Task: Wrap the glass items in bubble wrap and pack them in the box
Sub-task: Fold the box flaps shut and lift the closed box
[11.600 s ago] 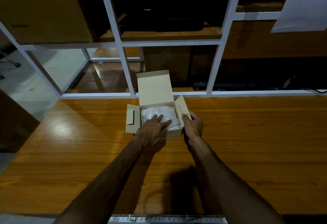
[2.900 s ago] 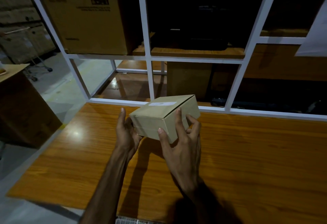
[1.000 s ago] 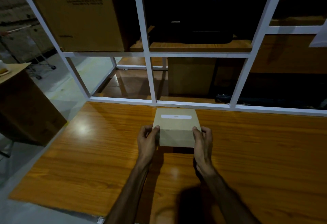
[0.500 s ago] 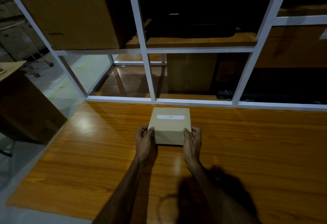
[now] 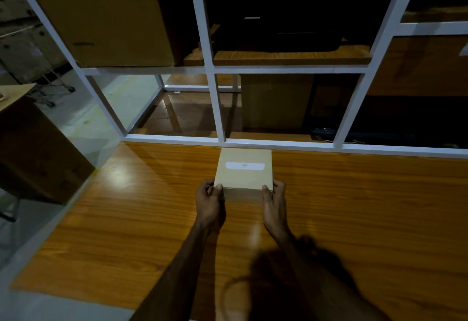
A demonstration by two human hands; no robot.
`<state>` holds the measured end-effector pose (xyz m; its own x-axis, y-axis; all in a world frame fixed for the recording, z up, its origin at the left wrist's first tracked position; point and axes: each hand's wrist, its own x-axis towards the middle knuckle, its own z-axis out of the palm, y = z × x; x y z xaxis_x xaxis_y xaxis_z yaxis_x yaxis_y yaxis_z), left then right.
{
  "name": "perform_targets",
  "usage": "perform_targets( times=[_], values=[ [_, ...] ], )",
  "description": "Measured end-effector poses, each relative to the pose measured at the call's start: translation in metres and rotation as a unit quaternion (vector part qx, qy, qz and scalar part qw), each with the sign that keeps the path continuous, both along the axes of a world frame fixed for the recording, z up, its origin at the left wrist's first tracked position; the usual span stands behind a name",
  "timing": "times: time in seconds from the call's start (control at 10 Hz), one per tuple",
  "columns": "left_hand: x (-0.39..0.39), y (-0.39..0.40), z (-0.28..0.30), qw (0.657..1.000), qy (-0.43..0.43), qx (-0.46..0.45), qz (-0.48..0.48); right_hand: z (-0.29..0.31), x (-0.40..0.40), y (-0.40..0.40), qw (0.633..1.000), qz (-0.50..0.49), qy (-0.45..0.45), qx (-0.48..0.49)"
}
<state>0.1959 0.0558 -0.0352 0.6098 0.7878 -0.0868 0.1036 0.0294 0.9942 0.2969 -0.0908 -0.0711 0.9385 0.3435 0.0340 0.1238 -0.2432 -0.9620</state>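
Observation:
A small closed cardboard box with a white label on its lid rests on the wooden table, near the table's far edge. My left hand grips the box's near left corner, thumb on the lid edge. My right hand grips the near right corner the same way. The wrapped glass items are hidden inside the closed box.
A white metal shelf frame stands right behind the table's far edge. A large cardboard carton sits on its upper left shelf. Another brown box stands to the left, beyond the table's left edge.
The box was open with bubble wrap inside, then closed and lifted in both hands. Over the last second it was set down on the table and slid farther away toward the shelf frame.

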Motion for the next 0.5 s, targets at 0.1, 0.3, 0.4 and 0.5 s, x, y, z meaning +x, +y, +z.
perform_targets(
  times=[0.1,0.3,0.4,0.5],
  values=[
    [-0.003,0.002,-0.001,1.000,0.011,0.004,-0.008,0.002,0.001,-0.005,0.999,0.013,0.013,-0.026],
    [-0.010,0.013,0.006,0.995,0.082,0.050,-0.037,0.035,-0.002,-0.013,0.994,0.034,0.046,-0.093],
    [-0.016,0.018,0.014,0.989,0.115,0.055,-0.074,0.044,-0.001,-0.020,0.988,0.041,0.056,-0.135],
    [-0.018,0.021,0.033,0.984,0.127,0.078,-0.100,0.070,-0.004,-0.028,0.987,0.050,0.038,-0.148]
  ],
)
